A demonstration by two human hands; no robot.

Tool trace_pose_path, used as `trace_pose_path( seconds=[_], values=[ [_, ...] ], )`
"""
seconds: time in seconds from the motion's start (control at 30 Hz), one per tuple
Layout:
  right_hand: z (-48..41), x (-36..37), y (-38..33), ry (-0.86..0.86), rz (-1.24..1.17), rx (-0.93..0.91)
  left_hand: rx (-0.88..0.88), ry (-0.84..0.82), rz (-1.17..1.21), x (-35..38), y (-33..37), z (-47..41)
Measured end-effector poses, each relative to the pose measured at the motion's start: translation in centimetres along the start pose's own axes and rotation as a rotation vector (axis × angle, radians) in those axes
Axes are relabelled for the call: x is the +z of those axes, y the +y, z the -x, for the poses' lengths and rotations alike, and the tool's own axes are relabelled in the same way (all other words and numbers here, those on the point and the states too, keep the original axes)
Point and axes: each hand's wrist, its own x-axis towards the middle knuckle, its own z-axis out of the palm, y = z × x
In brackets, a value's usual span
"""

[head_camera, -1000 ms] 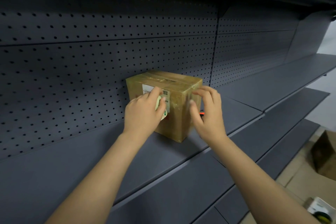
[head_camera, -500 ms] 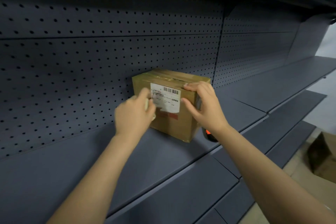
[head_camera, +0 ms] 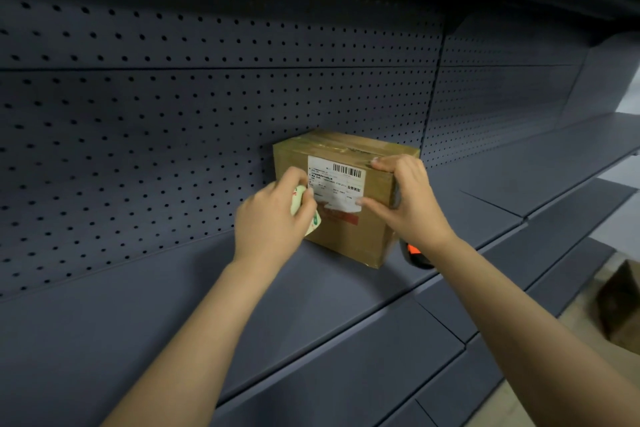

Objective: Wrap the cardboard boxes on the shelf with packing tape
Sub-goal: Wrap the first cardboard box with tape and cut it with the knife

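Left grip: left hand [head_camera: 273, 218] closed round a tape roll [head_camera: 306, 210]; fingers curl over its rim; roll is pale with green and red print, only part of it showing past the knuckles; it sits against the left of the box's front face.
Right grip: right hand [head_camera: 407, 199] spread wide, clamped on the front right corner of the cardboard box [head_camera: 349, 236]; forefinger lies along the top front edge; thumb presses the lower right corner of the label [head_camera: 337, 185]; remaining fingers wrap onto the right side.
Box: upright on the shelf [head_camera: 156, 305], back close to the pegboard panel [head_camera: 173, 121]; touching or not, cannot tell; glossy tape strips run across the top.
Label: white, on the front face; barcode along the top, small print below; lower edge ragged; red patch just under it.
Shelf: dark grey metal; further tiers step down toward the right.
Beside box: black and orange object [head_camera: 415, 255] on the shelf just right of the box, half hidden by the right wrist; kind unclear.
Far right: brown carton [head_camera: 620, 308] down on the floor [head_camera: 585, 322]; blurred.
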Motion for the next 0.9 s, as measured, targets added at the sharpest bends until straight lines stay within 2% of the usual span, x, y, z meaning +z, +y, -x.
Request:
trace_pose_path(
  seconds=[0.13, 0.23, 0.37, 0.47, 0.57, 0.67, 0.8, 0.9],
  values=[
    [-1.1, -0.3, -1.4, 0.116, -0.066, 0.094, -0.028, -0.022, 0.054, -0.2, 0.4, 0.3],
    [-1.1, -0.5, -2.3, 0.105, -0.041, 0.127, -0.039, -0.033, 0.082, -0.6, 0.8, 0.4],
    [0.8, -0.1, -4.8, 0.211, 0.000, -0.014, -0.063, -0.020, 0.126, -0.9, 1.0, 0.6],
    [1.6, 0.8, -6.9, 0.137, -0.071, -0.057, -0.109, -0.031, 0.188, -1.2, 1.1, 0.8],
    [1.7, 1.2, -8.1, 0.009, -0.164, 0.117, -0.165, -0.019, 0.326, -1.6, 1.1, 0.9],
    [1.6, 1.1, -8.7, -0.005, -0.375, 0.302, -0.180, 0.002, 0.374, -2.1, 1.1, 1.2],
    [1.4, 0.9, -9.2, 0.054, -0.589, 0.368, -0.207, 0.018, 0.369, -2.5, 1.0, 1.3],
    [1.3, 0.9, -9.5, 0.051, -0.652, 0.387, -0.225, -0.006, 0.350, -2.6, 0.9, 1.2]
  ],
)
